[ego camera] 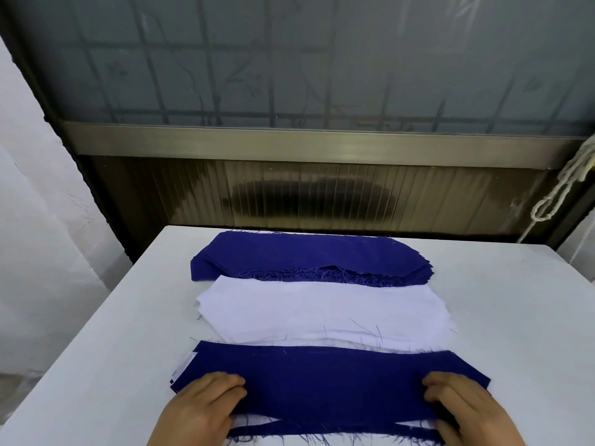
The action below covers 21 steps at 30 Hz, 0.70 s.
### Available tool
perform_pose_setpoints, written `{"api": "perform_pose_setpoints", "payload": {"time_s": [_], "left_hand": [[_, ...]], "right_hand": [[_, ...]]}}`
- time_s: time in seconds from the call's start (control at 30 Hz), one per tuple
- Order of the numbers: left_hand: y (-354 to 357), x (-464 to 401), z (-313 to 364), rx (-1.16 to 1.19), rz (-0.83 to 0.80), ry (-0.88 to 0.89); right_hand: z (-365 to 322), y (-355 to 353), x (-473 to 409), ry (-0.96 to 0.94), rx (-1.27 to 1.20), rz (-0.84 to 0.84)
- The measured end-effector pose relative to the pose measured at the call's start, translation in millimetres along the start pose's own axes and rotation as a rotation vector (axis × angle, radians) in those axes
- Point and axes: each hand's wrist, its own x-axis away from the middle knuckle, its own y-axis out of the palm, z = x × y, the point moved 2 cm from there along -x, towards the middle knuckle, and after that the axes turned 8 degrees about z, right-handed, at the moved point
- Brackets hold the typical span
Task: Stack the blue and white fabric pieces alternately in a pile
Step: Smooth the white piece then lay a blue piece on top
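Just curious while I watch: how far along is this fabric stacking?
Done: the near pile already shows blue and white layers at its edges. In hand: the left hand and right hand rest on its top blue piece, seemingly settling it. Left: a thick blue stack and a white stack wait farther back, so plenty remains.

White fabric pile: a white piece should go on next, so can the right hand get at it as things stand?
Probably yes. The white fabric pile lies bare on top, just beyond the top blue piece where the right hand rests, and nothing stands between them on the table.
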Motion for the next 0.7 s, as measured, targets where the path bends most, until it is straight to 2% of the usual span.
{"api": "perform_pose_setpoints", "payload": {"time_s": [0.13, 0.27, 0.5, 0.7], "left_hand": [[1.0, 3.9, -1.6, -0.007, 0.020, -0.001], [4.9, 13.0, -6.5, 0.039, 0.018, -0.092], [2.1, 10.3, -9.0, 0.156, -0.142, -0.253], [9.7, -9.7, 2.0, 0.115, -0.146, -0.278]], "right_hand": [[-2.5, 1.6, 1.3, 0.010, -0.021, 0.027], [-6.1, 4.1, -0.4, 0.032, -0.045, 0.060], [-7.3, -1.1, -5.0, -0.043, -0.030, 0.072], [-23.3, 5.1, -19.0, -0.099, 0.039, 0.077]]}}
